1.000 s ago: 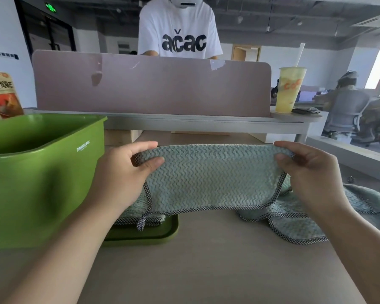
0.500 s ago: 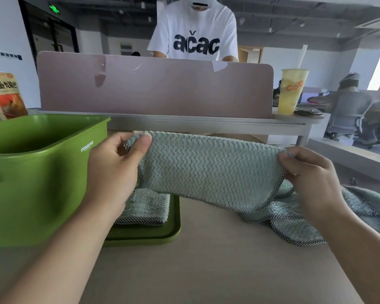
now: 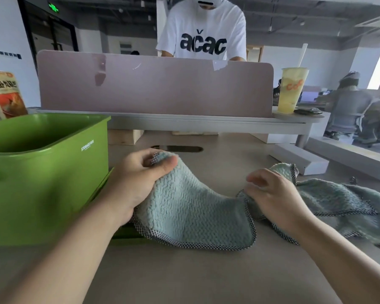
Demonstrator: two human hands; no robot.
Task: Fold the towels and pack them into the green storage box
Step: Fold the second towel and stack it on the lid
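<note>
A person's left hand [image 3: 136,183] pinches one corner of a pale green towel [image 3: 191,207], lifting it; the rest drapes on the table [image 3: 184,270] just beside the green storage box [image 3: 42,178], which stands open at the table's left edge. The right hand [image 3: 276,196] lies at the towel's other end, blurred; I cannot tell its grasp. More towels [image 3: 338,200] are heaped toward the right edge.

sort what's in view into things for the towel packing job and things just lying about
For the job: towel pinched by the left hand; loose towels heaped on the right; green storage box.
Lying about: yellow drink cup; snack packet; pink desk divider.
</note>
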